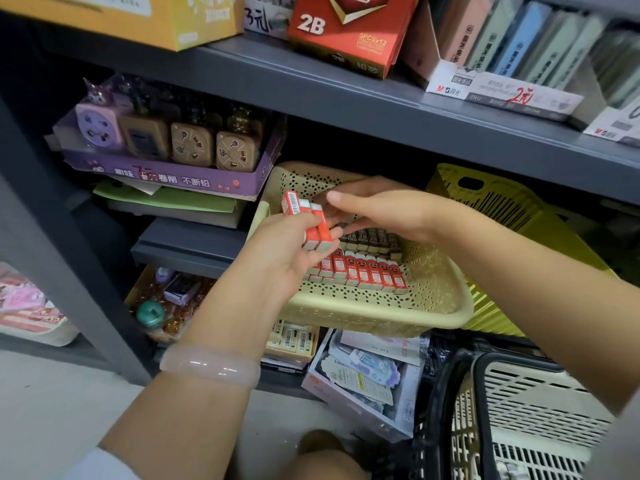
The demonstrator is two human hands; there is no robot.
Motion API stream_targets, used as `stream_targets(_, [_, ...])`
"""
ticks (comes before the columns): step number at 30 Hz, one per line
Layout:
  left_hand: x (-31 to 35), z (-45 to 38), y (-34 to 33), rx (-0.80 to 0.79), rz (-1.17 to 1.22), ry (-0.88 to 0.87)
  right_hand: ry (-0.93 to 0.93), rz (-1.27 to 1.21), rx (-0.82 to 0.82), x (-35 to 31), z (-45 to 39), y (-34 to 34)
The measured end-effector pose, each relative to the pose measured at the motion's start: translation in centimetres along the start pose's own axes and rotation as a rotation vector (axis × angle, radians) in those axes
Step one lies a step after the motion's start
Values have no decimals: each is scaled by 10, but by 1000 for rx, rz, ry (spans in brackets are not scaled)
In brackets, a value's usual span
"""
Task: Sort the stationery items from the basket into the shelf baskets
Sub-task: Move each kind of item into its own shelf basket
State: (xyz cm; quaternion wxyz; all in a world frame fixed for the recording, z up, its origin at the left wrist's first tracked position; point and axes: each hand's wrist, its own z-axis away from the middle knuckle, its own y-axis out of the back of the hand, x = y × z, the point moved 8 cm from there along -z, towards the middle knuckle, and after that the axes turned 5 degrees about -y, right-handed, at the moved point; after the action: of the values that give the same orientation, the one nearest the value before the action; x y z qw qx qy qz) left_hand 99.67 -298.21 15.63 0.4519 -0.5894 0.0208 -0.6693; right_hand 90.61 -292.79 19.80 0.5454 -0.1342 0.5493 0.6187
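**Erasers in hand, over beige shelf basket**

Left hand (pixel 294 251): fingers curled around a small bunch of red-orange sleeved white erasers (pixel 311 221), rectangular blocks, white rubber ends poking out of glossy red card sleeves, barcode panel visible on the upper one. At least three in the grip, tilted toward 11 o'clock. Pale pink translucent bangle (pixel 209 365) on that wrist.

Right hand (pixel 377 211): reaching in from 3 o'clock, fingers loosely extended toward the held bunch, fingertips right at it; pinching one or only touching, cannot tell.

Directly below the hands: shallow beige perforated plastic basket (pixel 433 299) on the dark grey metal shelf (pixel 346 95). Inside, a neat row of matching red erasers (pixel 367 273) with cartoon faces, standing side by side; behind at 12 o'clock, a row of dark brown 2B-marked erasers (pixel 374 239).

At 3 o'clock of the beige basket: yellow slotted plastic basket (pixel 491 199). At 5 o'clock, near frame bottom: cream slatted carry basket with black rim (pixel 519 410).
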Motion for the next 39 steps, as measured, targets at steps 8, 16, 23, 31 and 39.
stream_targets(8, [2, 1, 7, 78, -68, -32, 40, -484, 241, 15, -1, 22])
stream_targets(16, [4, 0, 8, 104, -58, -60, -526, 534, 230, 78, -21, 11])
stream_targets(23, [4, 1, 9, 105, -26, -28, -517, 346, 204, 74, -17, 9])
stream_targets(31, [5, 5, 5, 72, -27, -40, -394, 368, 219, 61, -8, -4])
stream_targets(39, [4, 4, 4, 61, -32, -43, -403, 345, 222, 60, -4, -6])
